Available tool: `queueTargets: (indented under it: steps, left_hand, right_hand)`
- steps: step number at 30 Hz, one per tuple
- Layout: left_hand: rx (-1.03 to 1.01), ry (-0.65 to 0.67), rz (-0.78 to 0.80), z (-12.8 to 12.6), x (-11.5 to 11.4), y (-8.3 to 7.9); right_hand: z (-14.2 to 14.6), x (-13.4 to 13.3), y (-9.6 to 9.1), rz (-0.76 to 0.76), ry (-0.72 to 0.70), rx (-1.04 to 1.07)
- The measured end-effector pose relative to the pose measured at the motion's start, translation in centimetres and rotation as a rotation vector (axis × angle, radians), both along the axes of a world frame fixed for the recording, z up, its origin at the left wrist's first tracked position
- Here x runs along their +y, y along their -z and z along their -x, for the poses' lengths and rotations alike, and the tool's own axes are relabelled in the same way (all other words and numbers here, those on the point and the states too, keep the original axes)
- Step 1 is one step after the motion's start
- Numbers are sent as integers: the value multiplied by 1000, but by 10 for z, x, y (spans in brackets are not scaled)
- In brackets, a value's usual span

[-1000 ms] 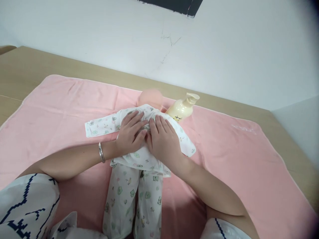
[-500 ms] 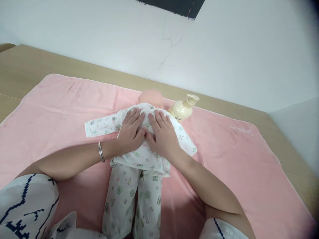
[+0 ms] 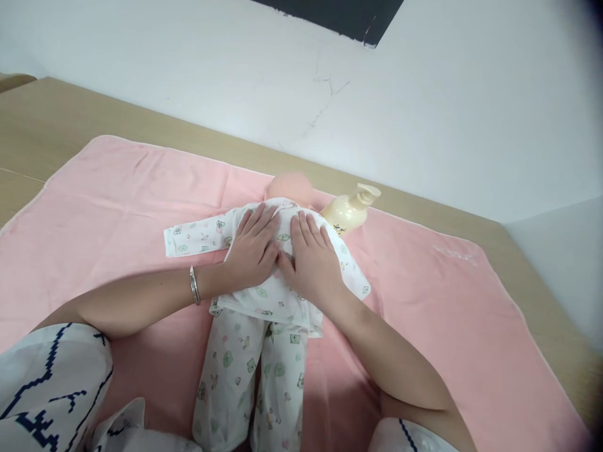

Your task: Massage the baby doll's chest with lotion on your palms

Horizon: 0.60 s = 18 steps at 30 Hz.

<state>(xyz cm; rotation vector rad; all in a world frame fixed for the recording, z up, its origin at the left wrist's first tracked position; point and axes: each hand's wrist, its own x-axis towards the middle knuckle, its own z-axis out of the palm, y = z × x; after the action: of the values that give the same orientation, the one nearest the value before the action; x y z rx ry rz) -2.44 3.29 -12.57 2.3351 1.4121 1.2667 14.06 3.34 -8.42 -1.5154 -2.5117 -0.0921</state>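
A baby doll (image 3: pixel 289 186) lies on a pink blanket, its bare round head at the far end. It wears a white long-sleeved top (image 3: pixel 282 301) and matching trousers (image 3: pixel 230 376), both printed with small green animals. My left hand (image 3: pixel 252 251) lies flat on the left side of the top, fingers pointing to the head. On the right side of the top rests my right hand (image 3: pixel 313 254), also flat with fingers stretched out. The two thumbs nearly meet at the middle. The doll's face is not visible.
A cream pump bottle (image 3: pixel 348 210) lies tilted just right of the doll's head. The pink blanket (image 3: pixel 447 314) covers much of the wooden table (image 3: pixel 94 113). A white wall (image 3: pixel 188 56) with a dark panel (image 3: pixel 348 16) stands behind the table.
My right hand has shifted slightly outward to the right on the top, and the gap between my hands is a little wider. The camera view has tilted slightly.
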Motion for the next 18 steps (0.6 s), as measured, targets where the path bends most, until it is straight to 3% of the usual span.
queueTargets:
  steps: [5, 12, 15, 18]
  left_hand:
    - [32, 4, -40, 0, 1, 0]
    - [-24, 64, -264, 3, -3, 2]
    - [-40, 44, -194, 3, -4, 3]
    - [-46, -15, -56, 2, -3, 4]
  right_hand:
    - [-1, 8, -3, 76, -41, 10]
    - [4, -29, -10, -97, -54, -82]
    - [4, -35, -11, -116, -29, -85]
    - [2, -23, -10, -62, 31, -61]
